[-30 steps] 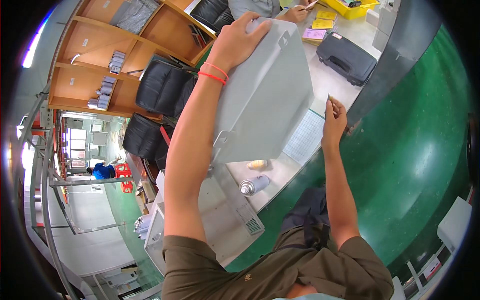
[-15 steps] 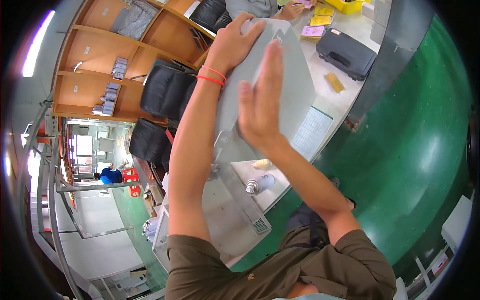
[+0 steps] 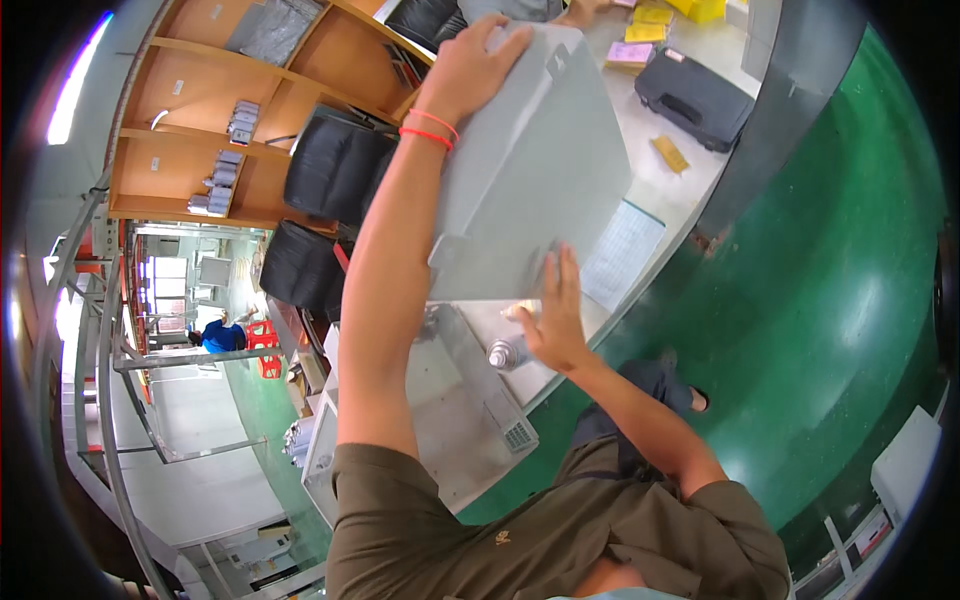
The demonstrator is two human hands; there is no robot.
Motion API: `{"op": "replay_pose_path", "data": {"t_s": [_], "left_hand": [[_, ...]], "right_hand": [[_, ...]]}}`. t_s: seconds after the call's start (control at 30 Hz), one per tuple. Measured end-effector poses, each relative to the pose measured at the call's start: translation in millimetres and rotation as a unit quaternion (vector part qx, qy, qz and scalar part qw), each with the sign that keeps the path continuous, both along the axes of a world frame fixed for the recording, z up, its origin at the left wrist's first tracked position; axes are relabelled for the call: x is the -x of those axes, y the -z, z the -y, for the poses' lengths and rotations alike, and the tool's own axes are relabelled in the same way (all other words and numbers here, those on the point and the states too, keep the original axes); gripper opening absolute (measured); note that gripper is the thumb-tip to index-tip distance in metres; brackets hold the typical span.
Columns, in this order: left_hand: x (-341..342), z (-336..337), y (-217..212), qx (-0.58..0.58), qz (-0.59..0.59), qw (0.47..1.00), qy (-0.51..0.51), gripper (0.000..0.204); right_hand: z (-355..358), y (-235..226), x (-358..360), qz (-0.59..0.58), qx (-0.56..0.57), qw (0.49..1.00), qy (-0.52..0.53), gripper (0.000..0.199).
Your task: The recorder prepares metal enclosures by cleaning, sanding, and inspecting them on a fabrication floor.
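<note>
Between the two hands sits a grey sheet-metal panel [image 3: 535,170], held up off the workbench [image 3: 690,45] and tilted, its broad face turned toward the camera. Its long axis runs from the left hand [image 3: 478,68] at the far upper edge down to the right hand [image 3: 556,318] at the near lower edge — so the panel spans the gap from one hand to the other and each hand has one end of it. Left fingers curl over the top edge in a gripping hold, a red band on that wrist; the right hand is spread flat, fingers fanned and pressed against the lower part of the face near a folded tab. Just below the right hand lie a small silver can [image 3: 505,352] and an open grey metal enclosure [image 3: 450,415] — the right hand is the nearer to both. Beyond the panel's right edge rest a printed sheet [image 3: 622,250] and a black tool case [image 3: 695,97].
</note>
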State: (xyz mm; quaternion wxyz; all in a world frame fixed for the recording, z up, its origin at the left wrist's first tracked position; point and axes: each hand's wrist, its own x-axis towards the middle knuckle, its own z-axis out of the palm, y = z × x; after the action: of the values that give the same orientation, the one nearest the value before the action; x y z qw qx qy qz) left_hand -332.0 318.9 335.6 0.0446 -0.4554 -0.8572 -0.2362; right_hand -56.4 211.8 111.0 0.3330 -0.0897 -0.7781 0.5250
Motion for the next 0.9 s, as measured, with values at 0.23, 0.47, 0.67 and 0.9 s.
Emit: {"op": "replay_pose_path", "data": {"t_s": [0.23, 0.47, 0.67, 0.9], "left_hand": [[-12, 6, -7, -0.041, 0.015, 0.996, 0.078, 0.041], [-19, -5, -15, -0.016, 0.025, 0.998, 0.06, 0.04], [-5, -2, -7, -0.011, 0.028, 0.999, 0.041, 0.051], [1, 11, -8, 0.018, 0.032, 0.998, 0.046, 0.054]], "right_hand": [[18, 47, -95, 0.135, 0.136, 0.948, -0.255, 0.093], [71, 70, -31, 0.076, 0.018, 0.97, -0.228, 0.083], [6, 59, -86, 0.061, 0.365, 0.885, -0.282, 0.076], [-158, -40, -210, -0.007, 0.667, 0.686, -0.292, 0.087]]}}
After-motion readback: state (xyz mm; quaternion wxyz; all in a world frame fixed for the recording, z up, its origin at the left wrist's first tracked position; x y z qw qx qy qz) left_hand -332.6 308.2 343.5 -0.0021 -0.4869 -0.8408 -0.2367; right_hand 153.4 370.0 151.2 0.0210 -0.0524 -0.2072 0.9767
